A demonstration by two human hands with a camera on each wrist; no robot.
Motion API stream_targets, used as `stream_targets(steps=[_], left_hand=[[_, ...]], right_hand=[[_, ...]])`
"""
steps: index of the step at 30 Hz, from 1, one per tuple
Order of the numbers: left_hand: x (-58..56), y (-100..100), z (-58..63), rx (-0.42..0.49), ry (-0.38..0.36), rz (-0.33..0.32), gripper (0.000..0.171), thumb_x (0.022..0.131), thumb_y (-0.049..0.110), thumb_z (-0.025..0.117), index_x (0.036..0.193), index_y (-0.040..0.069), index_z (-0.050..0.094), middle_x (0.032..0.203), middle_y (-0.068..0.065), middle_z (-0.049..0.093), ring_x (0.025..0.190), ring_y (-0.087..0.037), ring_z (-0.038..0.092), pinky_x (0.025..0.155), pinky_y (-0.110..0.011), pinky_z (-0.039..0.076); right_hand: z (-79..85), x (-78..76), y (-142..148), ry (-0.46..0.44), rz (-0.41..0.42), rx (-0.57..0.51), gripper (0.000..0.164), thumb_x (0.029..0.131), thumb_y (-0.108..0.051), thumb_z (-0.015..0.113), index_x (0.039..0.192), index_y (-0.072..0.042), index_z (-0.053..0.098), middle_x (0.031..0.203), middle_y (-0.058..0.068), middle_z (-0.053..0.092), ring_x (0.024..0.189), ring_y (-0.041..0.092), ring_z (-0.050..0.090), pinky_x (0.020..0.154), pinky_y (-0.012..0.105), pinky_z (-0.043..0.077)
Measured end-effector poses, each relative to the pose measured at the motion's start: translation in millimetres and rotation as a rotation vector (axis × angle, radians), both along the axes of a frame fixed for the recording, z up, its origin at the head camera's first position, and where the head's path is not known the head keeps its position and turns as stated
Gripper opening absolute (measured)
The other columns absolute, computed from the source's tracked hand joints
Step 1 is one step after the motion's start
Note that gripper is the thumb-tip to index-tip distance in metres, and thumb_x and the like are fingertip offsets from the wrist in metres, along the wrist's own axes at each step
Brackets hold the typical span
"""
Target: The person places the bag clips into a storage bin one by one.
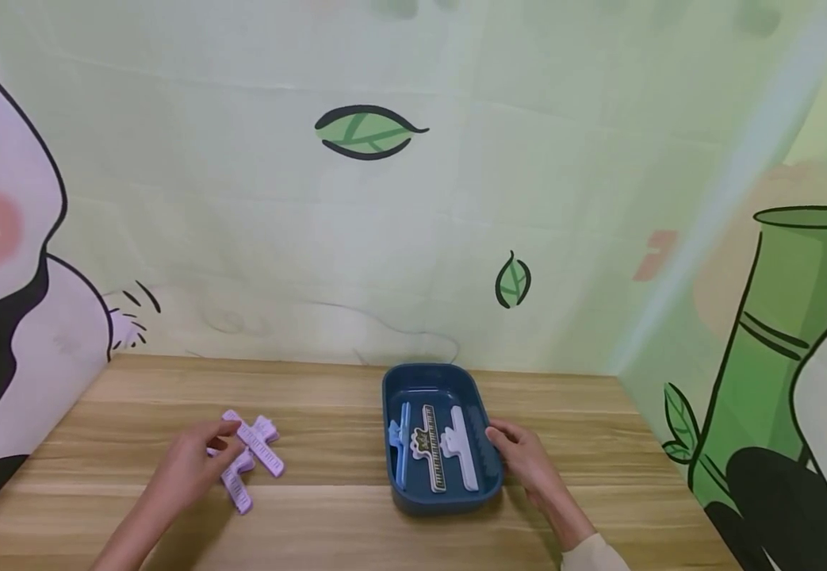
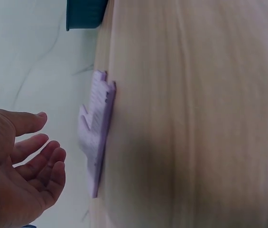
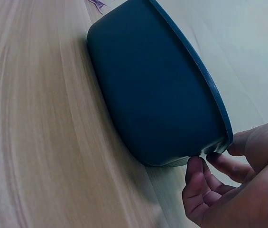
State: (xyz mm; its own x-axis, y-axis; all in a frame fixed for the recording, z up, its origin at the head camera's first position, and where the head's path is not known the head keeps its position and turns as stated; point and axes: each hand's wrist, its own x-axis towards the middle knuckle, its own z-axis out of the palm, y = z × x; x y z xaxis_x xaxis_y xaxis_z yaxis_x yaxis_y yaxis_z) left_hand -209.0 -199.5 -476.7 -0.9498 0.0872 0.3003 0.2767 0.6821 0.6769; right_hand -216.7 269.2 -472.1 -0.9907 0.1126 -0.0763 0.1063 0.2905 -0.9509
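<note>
Head view, right hand [image 1: 527,460] gripping bin [image 1: 445,505]; clips [image 1: 433,457] inside

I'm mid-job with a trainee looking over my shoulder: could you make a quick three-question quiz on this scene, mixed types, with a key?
1. How many clips lie in the tub?
2. True or false: the purple clips lie inside the tub.
3. Fill in the blank: the ____ hand grips the tub's edge.

Key:
1. Three: one blue, one dark-patterned, one whitish.
2. False; they lie on the table.
3. Right; the right hand grips it, while the left hand is by the purple clips, holding nothing.
</note>
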Motion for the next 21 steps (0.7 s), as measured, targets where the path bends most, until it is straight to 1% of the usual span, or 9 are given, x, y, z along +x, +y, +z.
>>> stream_targets(steps=[2, 4, 8, 10, 13, 16, 18, 21], left_hand=[[-0.6, -1, -3.2, -0.018, -0.007, -0.002, 0.034, 0.088, 0.001, 0.078, 0.118, -0.013, 0.068, 0.111, -0.028, 0.072, 0.088, -0.033, 0.072, 0.07, -0.039, 0.058], [-0.7, -1, -6.0, -0.034, -0.021, -0.001, 0.036, 0.088, 0.001, 0.079, 0.118, -0.013, 0.067, 0.111, -0.028, 0.071, 0.089, -0.033, 0.071, 0.072, -0.041, 0.058], [-0.7, 0, -11.3, -0.086, -0.053, 0.02, 0.04, 0.087, 0.005, 0.079, 0.122, -0.012, 0.066, 0.114, -0.028, 0.07, 0.095, -0.038, 0.069, 0.08, -0.053, 0.056], [-0.8, 1, -12.8, -0.112, -0.074, 0.028, 0.043, 0.088, 0.007, 0.079, 0.123, -0.012, 0.065, 0.112, -0.028, 0.07, 0.096, -0.04, 0.068, 0.081, -0.057, 0.055], [-0.9, 1, -14.0, -0.138, -0.093, 0.033, 0.046, 0.087, 0.01, 0.08, 0.124, -0.012, 0.065, 0.107, -0.026, 0.069, 0.094, -0.038, 0.067, 0.079, -0.057, 0.055], [-1.8, 2, -14.3, -0.159, -0.089, 0.032, 0.047, 0.086, 0.011, 0.081, 0.123, -0.013, 0.065, 0.106, -0.026, 0.069, 0.092, -0.035, 0.066, 0.078, -0.055, 0.055], [-2.9, 3, -13.5, -0.181, -0.09, 0.034, 0.048, 0.086, 0.012, 0.082, 0.123, -0.013, 0.065, 0.109, -0.029, 0.068, 0.095, -0.04, 0.066, 0.082, -0.058, 0.054], [-5.2, 4, -12.6, -0.217, -0.101, 0.04, 0.049, 0.086, 0.014, 0.082, 0.124, -0.013, 0.064, 0.112, -0.032, 0.067, 0.099, -0.045, 0.065, 0.086, -0.061, 0.051]], right_hand=[[-0.2, 0.3, 0, 0.0, -0.002, 0.002, 0.038, 0.107, -0.018, 0.058, 0.135, 0.008, 0.062, 0.117, 0.02, 0.068, 0.088, 0.022, 0.065, 0.069, 0.036, 0.059], [-0.6, 0.5, 0, -0.006, -0.005, 0.002, 0.037, 0.107, -0.018, 0.058, 0.134, 0.007, 0.063, 0.117, 0.02, 0.068, 0.088, 0.022, 0.065, 0.069, 0.035, 0.059], [-1.8, 0.2, 0, -0.017, -0.012, 0.013, 0.035, 0.107, -0.017, 0.058, 0.134, 0.005, 0.064, 0.116, 0.019, 0.068, 0.087, 0.022, 0.065, 0.069, 0.033, 0.058], [-2.5, -0.2, -1, -0.017, -0.014, 0.01, 0.035, 0.106, -0.016, 0.058, 0.133, 0.005, 0.064, 0.115, 0.019, 0.068, 0.087, 0.022, 0.065, 0.069, 0.033, 0.058], [-2.8, -0.3, -1, -0.016, -0.015, 0.007, 0.034, 0.106, -0.015, 0.058, 0.133, 0.006, 0.064, 0.115, 0.018, 0.069, 0.088, 0.023, 0.066, 0.069, 0.033, 0.058], [-2.0, 0.0, -1, -0.014, -0.015, -0.003, 0.035, 0.106, -0.015, 0.058, 0.133, 0.006, 0.064, 0.116, 0.019, 0.068, 0.088, 0.023, 0.066, 0.07, 0.033, 0.058], [-1.9, -0.2, -1, -0.016, -0.016, -0.005, 0.035, 0.106, -0.015, 0.058, 0.133, 0.006, 0.064, 0.116, 0.019, 0.068, 0.089, 0.023, 0.066, 0.07, 0.033, 0.058], [-0.9, -0.5, 0, -0.016, -0.015, -0.003, 0.035, 0.107, -0.016, 0.058, 0.134, 0.006, 0.064, 0.116, 0.019, 0.068, 0.089, 0.023, 0.066, 0.07, 0.034, 0.059]])
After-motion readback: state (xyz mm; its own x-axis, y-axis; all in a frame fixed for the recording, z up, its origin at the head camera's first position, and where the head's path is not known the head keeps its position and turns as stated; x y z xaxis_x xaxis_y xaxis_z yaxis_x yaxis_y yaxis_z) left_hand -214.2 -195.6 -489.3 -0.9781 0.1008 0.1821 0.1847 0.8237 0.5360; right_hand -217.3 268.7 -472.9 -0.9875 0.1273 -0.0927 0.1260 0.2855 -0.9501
